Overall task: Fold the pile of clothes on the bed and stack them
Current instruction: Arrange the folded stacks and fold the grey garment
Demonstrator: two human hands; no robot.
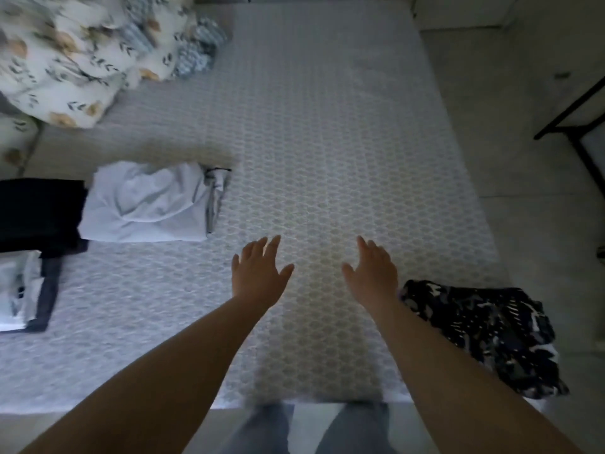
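My left hand (258, 270) and my right hand (373, 270) hover side by side over the middle of the bed (311, 142), fingers straight, holding nothing. A folded pale blue garment (147, 204) lies on the bed to the left of my hands. Further left a folded black garment (39, 214) lies beside it, and below that a folded white and dark piece (23, 290) at the left edge. A crumpled black and white patterned garment (484, 332) lies at the bed's right front corner, just right of my right forearm.
A floral duvet (65, 60) is bunched at the far left of the bed, with a blue patterned cloth (199, 50) beside it. Pale floor (523, 158) runs along the bed's right side, where a black metal frame (576, 126) stands. My legs show at the bed's near edge.
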